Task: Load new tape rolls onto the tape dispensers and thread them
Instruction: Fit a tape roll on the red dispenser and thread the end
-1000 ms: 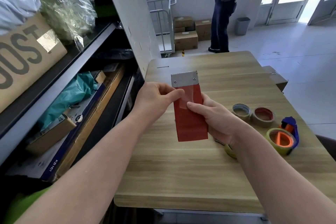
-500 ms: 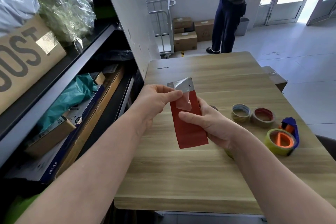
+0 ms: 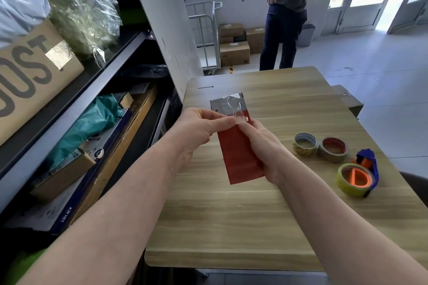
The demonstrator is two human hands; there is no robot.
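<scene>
Above the wooden table [image 3: 231,222] I hold a red tape dispenser [image 3: 240,157] with a toothed metal blade [image 3: 220,106] at its far end. My right hand [image 3: 261,148] grips the red body from the right side. My left hand [image 3: 199,129] pinches the end of a clear tape strip [image 3: 234,111] that lies crumpled over the blade. Two loose tape rolls, a yellowish roll [image 3: 304,143] and a brown roll [image 3: 334,149], lie to the right. A blue and orange dispenser [image 3: 366,164] with a yellow roll [image 3: 352,180] on it lies nearer the right edge.
Dark shelving [image 3: 92,104] with cardboard boxes, a teal bag and plastic wrap stands along the left. A person [image 3: 284,7] stands beyond the table's far end, near a metal cart [image 3: 206,37] and stacked boxes [image 3: 234,51]. A box [image 3: 347,99] sits off the table's right side.
My left hand has pulled the clear tape strip up along the red body and over the metal blade. The dispenser has tilted slightly, and the person behind has turned with both arms out.
</scene>
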